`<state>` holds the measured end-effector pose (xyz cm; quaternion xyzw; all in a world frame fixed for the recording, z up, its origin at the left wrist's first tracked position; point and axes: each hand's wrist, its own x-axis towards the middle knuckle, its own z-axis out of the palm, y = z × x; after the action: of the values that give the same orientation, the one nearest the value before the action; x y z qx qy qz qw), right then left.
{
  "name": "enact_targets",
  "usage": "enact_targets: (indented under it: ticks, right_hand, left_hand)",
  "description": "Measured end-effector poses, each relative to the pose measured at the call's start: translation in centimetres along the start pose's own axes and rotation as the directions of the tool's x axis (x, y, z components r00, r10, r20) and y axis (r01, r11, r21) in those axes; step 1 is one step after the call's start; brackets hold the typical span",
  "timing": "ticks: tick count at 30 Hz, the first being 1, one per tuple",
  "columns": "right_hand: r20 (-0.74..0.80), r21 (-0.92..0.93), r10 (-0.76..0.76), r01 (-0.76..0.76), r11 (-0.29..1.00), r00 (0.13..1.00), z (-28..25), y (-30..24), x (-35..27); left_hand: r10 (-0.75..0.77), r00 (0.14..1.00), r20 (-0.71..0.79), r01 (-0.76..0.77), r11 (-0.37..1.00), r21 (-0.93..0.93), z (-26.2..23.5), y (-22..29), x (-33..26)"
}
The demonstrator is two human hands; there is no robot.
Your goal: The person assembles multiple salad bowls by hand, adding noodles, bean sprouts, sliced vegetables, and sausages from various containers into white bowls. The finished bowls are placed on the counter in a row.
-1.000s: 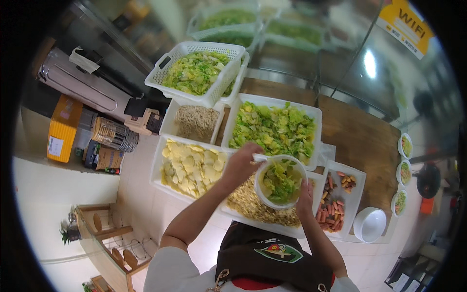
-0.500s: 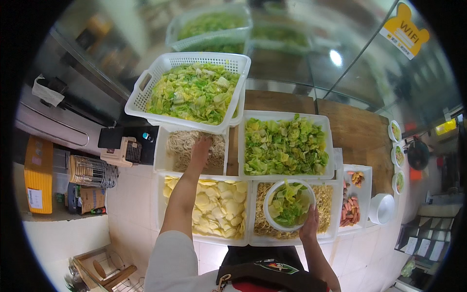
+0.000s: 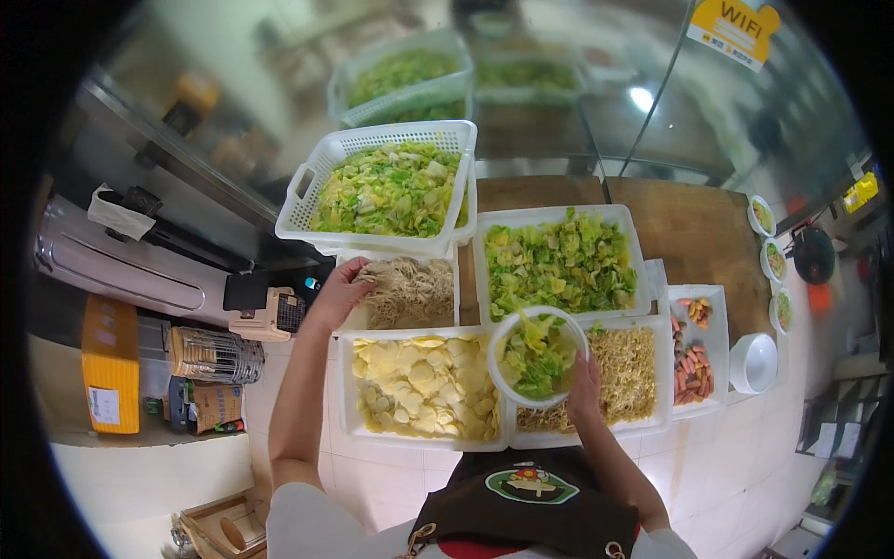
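The white basket of chopped cabbage (image 3: 391,191) sits at the far end, its near edge overlapping the tray of pale shredded strands (image 3: 410,292). To the right lies a larger tray of leafy greens (image 3: 563,261); nearer the person are a tray of yellow potato slices (image 3: 424,387) and a tray of noodles (image 3: 633,373), with a narrow tray of sausages (image 3: 694,359) and an empty white bowl (image 3: 754,361) at the far right.

The left hand (image 3: 340,293) rests on the left rim of the strand tray, fingers curled into the strands; whether it has pinched any is hard to tell at this size. The right hand (image 3: 585,387) clasps the near rim of the round bowl of greens (image 3: 537,357), held above the seam between the potato and noodle trays.

The trays stand on a white tiled counter (image 3: 745,466) backed by a wooden board (image 3: 694,224) and a glass screen (image 3: 559,84). A scale (image 3: 270,312) and boxes (image 3: 110,377) lie to the left.

Half a second ago the left hand reached over the middle of the strand tray; it now sits at the tray's left edge. The bowl stays over the same seam.
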<state>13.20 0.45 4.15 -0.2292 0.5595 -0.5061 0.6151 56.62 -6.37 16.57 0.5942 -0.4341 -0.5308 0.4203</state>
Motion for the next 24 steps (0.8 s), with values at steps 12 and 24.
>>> enact_targets:
  ticks: [12, 24]
  right_hand:
    - [0.225, 0.151, -0.111, 0.078, 0.985, 0.968, 3.7, -5.6, -3.1]
    - [-0.122, -0.169, -0.121, 0.099, 0.981, 0.985, -14.2, -7.4, -2.3]
  left_hand:
    - [0.115, 0.824, 0.554, -0.405, 0.805, 0.435, 20.4, 6.8, -5.3]
    - [0.430, 0.750, 0.503, -0.657, 0.392, 0.644, 39.3, 5.3, -6.4]
